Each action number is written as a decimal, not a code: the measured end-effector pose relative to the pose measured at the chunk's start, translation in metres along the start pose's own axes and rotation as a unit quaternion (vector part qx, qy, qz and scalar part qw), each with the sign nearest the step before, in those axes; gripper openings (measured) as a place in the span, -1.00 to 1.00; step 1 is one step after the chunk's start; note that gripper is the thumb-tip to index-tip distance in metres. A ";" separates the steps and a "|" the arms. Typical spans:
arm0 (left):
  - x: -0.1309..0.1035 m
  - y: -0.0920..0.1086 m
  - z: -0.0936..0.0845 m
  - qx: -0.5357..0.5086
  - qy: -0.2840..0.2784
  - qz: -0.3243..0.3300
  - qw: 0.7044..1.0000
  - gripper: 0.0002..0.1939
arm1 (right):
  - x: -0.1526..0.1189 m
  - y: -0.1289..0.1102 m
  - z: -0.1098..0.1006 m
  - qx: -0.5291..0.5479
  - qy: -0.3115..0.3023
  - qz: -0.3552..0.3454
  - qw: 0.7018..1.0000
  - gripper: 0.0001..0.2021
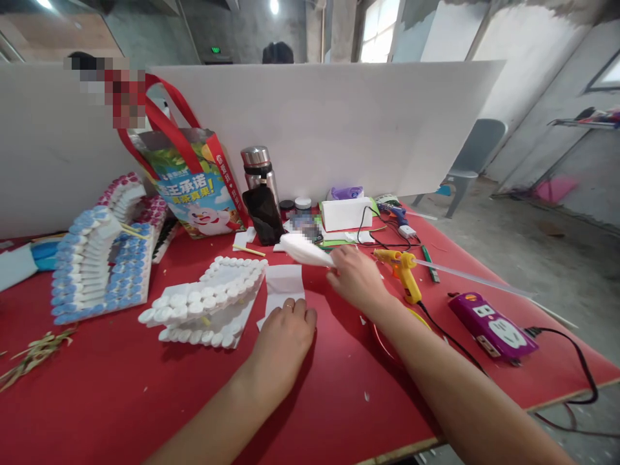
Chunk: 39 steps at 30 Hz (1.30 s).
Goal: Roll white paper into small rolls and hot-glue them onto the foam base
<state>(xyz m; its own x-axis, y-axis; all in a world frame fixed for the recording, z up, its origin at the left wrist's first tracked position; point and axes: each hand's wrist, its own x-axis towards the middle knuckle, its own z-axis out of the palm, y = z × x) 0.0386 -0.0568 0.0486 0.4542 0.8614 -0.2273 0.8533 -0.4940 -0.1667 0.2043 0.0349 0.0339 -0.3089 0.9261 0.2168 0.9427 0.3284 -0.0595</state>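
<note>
My right hand (357, 276) is closed on one end of a soft white piece (307, 250), blurred, possibly tissue or cotton. It is held above the table, left of the yellow glue gun (401, 268). Knuckles up, my left hand (288, 336) rests on the red table with slightly bent fingers, a ring on one. Its fingertips lie at the lower edge of a white paper sheet (285, 284); nothing shows in its grasp. Left of this hand sits a white piece edged with rows of round white pads (206, 300).
A purple power strip (494, 328) and cables lie on the right. At the back stand a steel thermos (259, 165), a phone (263, 216) and a shopping bag (194, 184). Blue-and-white padded pieces (104, 271) are on the left. A round red-rimmed item (387, 342) is under my right forearm.
</note>
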 end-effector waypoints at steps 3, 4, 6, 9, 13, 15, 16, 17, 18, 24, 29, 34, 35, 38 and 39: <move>0.010 -0.012 -0.003 0.021 -0.008 -0.028 0.999 -0.56 | 0.003 0.021 -0.007 0.020 0.100 0.055 0.993 -0.83; 0.013 -0.015 -0.003 0.018 -0.002 -0.028 0.999 -0.55 | 0.004 0.026 -0.007 0.026 0.125 0.069 0.989 -0.82; 0.018 -0.018 -0.002 0.000 0.023 -0.024 0.999 -0.63 | 0.006 0.031 -0.002 0.024 0.127 0.074 0.989 -0.78; 0.024 -0.021 -0.003 -0.067 0.082 -0.009 0.994 -0.89 | 0.007 0.031 0.010 0.011 0.069 0.034 0.997 -0.74; 0.029 -0.026 -0.002 -0.145 0.165 -0.028 0.975 -0.85 | 0.011 0.027 0.018 0.019 0.057 0.022 0.998 -0.65; 0.032 -0.029 0.004 -0.176 0.211 -0.048 0.960 -0.86 | 0.015 0.028 0.020 0.020 0.063 0.043 0.997 -0.66; 0.033 -0.031 0.008 -0.190 0.237 -0.051 0.951 -0.87 | 0.017 0.029 0.021 0.019 0.060 0.052 0.997 -0.70; 0.033 -0.031 0.013 -0.201 0.261 -0.052 0.943 -0.86 | 0.019 0.030 0.022 0.016 0.054 0.060 0.997 -0.74; 0.033 -0.032 0.018 -0.210 0.280 -0.048 0.936 -0.85 | 0.021 0.031 0.024 0.015 0.046 0.068 0.997 -0.77; 0.029 -0.032 0.034 -0.262 0.274 0.001 0.925 -0.81 | 0.024 0.034 0.037 0.031 0.036 0.098 0.994 -0.85; 0.027 -0.033 0.033 -0.278 0.309 0.014 0.909 -0.79 | 0.022 0.031 0.033 0.062 0.069 0.066 0.994 -0.92; 0.030 -0.038 0.037 -0.395 0.339 -0.039 0.853 -0.84 | 0.013 0.024 0.016 0.128 0.170 0.021 0.977 -0.94; 0.032 -0.040 0.038 -0.443 0.335 -0.059 0.830 -0.81 | 0.010 0.021 0.013 0.173 0.202 0.010 0.964 -0.95; 0.035 -0.043 0.037 -0.637 0.298 -0.103 0.703 -0.58 | 0.004 0.013 0.008 0.410 0.246 -0.014 0.878 -0.89; 0.036 -0.043 0.036 -0.706 0.281 -0.108 0.641 -0.52 | 0.002 0.009 0.007 0.503 0.224 -0.013 0.835 -0.86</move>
<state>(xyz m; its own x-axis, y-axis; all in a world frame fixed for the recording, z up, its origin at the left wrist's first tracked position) 0.0089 -0.0087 0.0131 -0.0323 0.9942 0.1022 0.1119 -0.0980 0.9889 0.2110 0.0410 0.0268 -0.0369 0.8272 0.5606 0.2834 0.5467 -0.7879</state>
